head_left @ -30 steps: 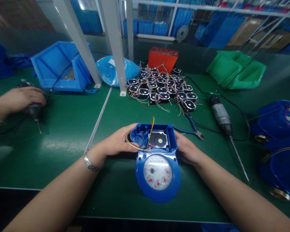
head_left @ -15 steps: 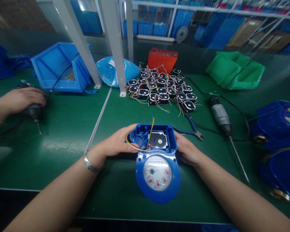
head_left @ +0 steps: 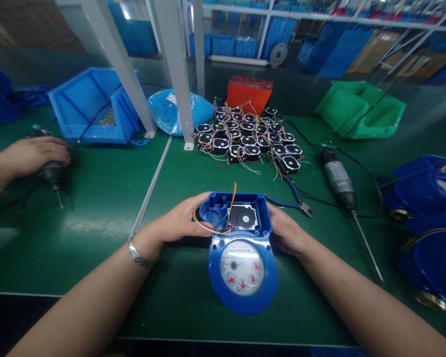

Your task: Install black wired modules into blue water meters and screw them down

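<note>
Between my hands is a blue water meter (head_left: 216,292), its round dial with red pointers facing up. The open box on its far side holds a black-and-white module (head_left: 243,217), with yellow, red and white wires rising out and looping left. My left hand (head_left: 188,215) grips the box's left side, thumb over the wires at the edge. Around the right side closes my right hand (head_left: 285,229), its fingers partly hidden behind the box. Blue-handled cutting pliers (head_left: 294,194) lie just beyond my right hand. Several wired black modules (head_left: 250,141) are spread farther back.
An electric screwdriver (head_left: 340,181) with a long bit lies right, near more blue meters (head_left: 434,248). Behind stand a red box (head_left: 250,93), a green bin (head_left: 360,109) and a blue bin (head_left: 92,106) of small parts. At left, a co-worker's hand (head_left: 40,153) holds another screwdriver (head_left: 53,173).
</note>
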Motion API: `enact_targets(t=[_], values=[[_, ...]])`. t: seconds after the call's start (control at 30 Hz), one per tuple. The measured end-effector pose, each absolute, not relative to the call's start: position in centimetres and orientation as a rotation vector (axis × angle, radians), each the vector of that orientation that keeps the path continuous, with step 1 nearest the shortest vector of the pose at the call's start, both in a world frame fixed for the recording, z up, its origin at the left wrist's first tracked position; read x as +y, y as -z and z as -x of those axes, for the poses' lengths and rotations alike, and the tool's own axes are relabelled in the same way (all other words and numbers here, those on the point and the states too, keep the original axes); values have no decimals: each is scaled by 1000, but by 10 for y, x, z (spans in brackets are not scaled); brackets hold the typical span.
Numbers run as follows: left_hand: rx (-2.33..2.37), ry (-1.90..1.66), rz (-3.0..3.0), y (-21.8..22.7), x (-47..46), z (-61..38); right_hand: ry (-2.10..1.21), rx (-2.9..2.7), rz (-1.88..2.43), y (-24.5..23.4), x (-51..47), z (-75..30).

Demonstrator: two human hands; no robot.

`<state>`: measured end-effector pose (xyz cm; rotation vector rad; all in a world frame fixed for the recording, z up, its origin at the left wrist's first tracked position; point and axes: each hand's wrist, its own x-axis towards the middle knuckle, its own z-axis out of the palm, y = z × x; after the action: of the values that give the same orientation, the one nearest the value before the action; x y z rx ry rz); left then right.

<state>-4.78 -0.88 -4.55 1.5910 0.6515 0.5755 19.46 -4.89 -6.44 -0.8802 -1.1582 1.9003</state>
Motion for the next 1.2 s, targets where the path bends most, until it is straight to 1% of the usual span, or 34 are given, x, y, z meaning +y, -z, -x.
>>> enact_targets(t=[0.27, 0.43, 0.67, 0.87, 1.2], values=[[670, -736, -1819, 42, -5, 50, -1857, -1206, 868, 66, -49, -194], [557, -860, -1667, 40, -7, 53, -1855, -1238, 883, 67, -48, -196], [434, -795, -1679, 34, -9, 55, -1827, -1269, 865, 67, -50, -195], [447, -807, -1614, 33, -13, 52, -1784, -1254, 840, 60, -60, -187], [581, -954, -1354, 33, -15, 54, -1859, -1208, 797, 51, -57, -186]])
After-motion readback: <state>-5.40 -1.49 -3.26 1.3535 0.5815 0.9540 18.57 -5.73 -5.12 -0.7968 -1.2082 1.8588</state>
